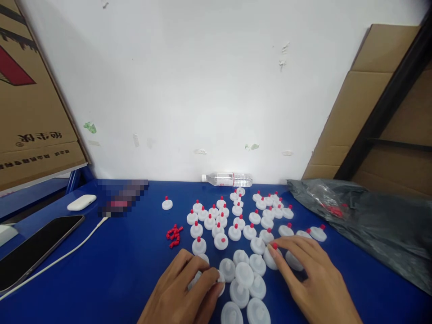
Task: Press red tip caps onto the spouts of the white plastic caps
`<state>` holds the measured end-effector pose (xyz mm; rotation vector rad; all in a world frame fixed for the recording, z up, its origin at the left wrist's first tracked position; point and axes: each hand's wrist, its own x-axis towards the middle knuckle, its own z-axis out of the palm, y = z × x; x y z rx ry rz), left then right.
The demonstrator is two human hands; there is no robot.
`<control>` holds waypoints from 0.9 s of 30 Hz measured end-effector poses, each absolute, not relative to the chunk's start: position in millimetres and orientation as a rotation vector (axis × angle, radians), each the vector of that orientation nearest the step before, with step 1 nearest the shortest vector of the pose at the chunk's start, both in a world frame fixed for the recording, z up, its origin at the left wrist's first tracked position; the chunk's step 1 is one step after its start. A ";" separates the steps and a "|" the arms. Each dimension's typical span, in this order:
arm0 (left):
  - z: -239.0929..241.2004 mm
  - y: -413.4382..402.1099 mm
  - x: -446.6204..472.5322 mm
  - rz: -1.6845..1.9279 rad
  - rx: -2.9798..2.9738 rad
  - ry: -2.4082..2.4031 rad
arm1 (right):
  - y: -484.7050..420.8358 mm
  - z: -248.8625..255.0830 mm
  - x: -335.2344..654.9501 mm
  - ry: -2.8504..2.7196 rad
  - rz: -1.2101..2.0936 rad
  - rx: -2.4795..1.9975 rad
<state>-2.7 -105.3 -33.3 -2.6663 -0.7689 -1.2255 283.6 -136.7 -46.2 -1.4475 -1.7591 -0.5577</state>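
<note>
Many round white plastic caps with thin nozzles lie on a blue table. My left hand [187,288] is closed, thumb and forefinger around a white cap [221,282] mostly hidden by the fingers. To the right, my right hand [312,272] has its thumb and fingertips at the small red tip [275,246] of a white cap [271,258], apparently pinching it. Between the hands sits a group of bare white caps [244,274], some stacked on others. Beyond them stand several white caps with red tips [235,232]. A small pile of loose red tips [174,235] lies left of these.
A clear plastic bottle [232,179] lies against the white wall. A dark grey plastic bag [364,225] covers the right side, with a clear bag of red pieces [332,209] on it. At left are a phone [40,247], a white cable [67,254] and a white case [81,202].
</note>
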 end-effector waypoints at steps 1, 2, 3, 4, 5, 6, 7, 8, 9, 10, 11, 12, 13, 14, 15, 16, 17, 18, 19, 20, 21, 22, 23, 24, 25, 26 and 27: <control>-32.9 -105.5 -2.6 -1.232 -2.666 -0.759 | -136.4 -47.2 284.5 -1.762 -0.556 -1.467; -32.4 -105.7 -2.3 -1.242 -2.663 -0.742 | -136.2 -48.2 285.4 -1.761 -0.560 -1.485; -31.8 -105.7 -1.9 -1.253 -2.654 -0.728 | -136.3 -49.1 286.2 -1.753 -0.569 -1.499; -31.1 -105.8 -1.3 -1.271 -2.638 -0.704 | -136.6 -49.8 286.8 -1.743 -0.579 -1.509; -30.3 -105.8 -0.7 -1.283 -2.624 -0.686 | -137.2 -50.1 287.2 -1.730 -0.590 -1.517; -29.5 -105.7 -0.1 -1.292 -2.611 -0.675 | -137.9 -49.9 287.2 -1.717 -0.600 -1.524; -28.7 -105.6 0.4 -1.295 -2.603 -0.671 | -138.8 -49.3 286.9 -1.699 -0.612 -1.531; -28.0 -105.4 0.8 -1.295 -2.598 -0.674 | -139.8 -48.3 286.1 -1.679 -0.623 -1.537; -27.3 -105.2 1.1 -1.296 -2.597 -0.679 | -140.7 -47.0 285.1 -1.660 -0.633 -1.544; -26.9 -104.9 1.2 -1.298 -2.600 -0.682 | -141.6 -45.5 283.8 -1.641 -0.638 -1.550; -26.5 -104.7 1.2 -1.302 -2.603 -0.687 | -142.3 -44.0 282.5 -1.622 -0.639 -1.554; -26.3 -104.5 1.2 -1.308 -2.604 -0.679 | -142.9 -42.6 281.1 -1.608 -0.633 -1.557; -26.3 -104.3 1.2 -1.312 -2.607 -0.674 | -143.3 -41.6 279.9 -1.598 -0.624 -1.561; -26.3 -104.3 1.2 -1.312 -2.608 -0.673 | -143.5 -41.0 279.1 -1.593 -0.613 -1.565; -26.3 -104.4 1.3 -1.309 -2.610 -0.672 | -143.5 -41.0 278.6 -1.591 -0.603 -1.570; -26.3 -104.5 1.5 -1.306 -2.610 -0.672 | -143.3 -41.4 278.5 -1.592 -0.596 -1.578; -26.3 -104.7 1.7 -1.305 -2.608 -0.676 | -143.0 -42.2 278.8 -1.596 -0.587 -1.590; -26.1 -104.8 2.0 -1.302 -2.609 -0.681 | -142.7 -43.3 279.5 -1.598 -0.578 -1.607; -25.8 -104.9 2.1 -1.302 -2.609 -0.684 | -142.5 -44.4 280.4 -1.596 -0.571 -1.626; -25.6 -104.9 2.1 -1.304 -2.608 -0.683 | -142.4 -45.5 281.5 -1.591 -0.566 -1.648; -25.4 -104.9 1.9 -1.309 -2.607 -0.681 | -142.4 -46.3 282.5 -1.578 -0.570 -1.668; -25.4 -104.9 1.6 -1.315 -2.608 -0.682 | -142.6 -46.9 283.4 -1.559 -0.578 -1.692; -25.6 -105.0 1.1 -1.316 -2.612 -0.682 | -143.0 -47.2 284.1 -1.538 -0.586 -1.718; -26.0 -105.1 0.6 -1.316 -2.616 -0.688 | -143.5 -47.2 284.8 -1.513 -0.595 -1.743; -26.6 -105.3 0.0 -1.315 -2.618 -0.697 | -144.0 -47.2 285.3 -1.489 -0.602 -1.768; -27.3 -105.5 -0.7 -1.310 -2.623 -0.707 | -144.5 -47.1 285.7 -1.472 -0.602 -1.790; -28.1 -105.8 -1.3 -1.305 -2.628 -0.715 | -144.8 -47.1 286.2 -1.461 -0.600 -1.805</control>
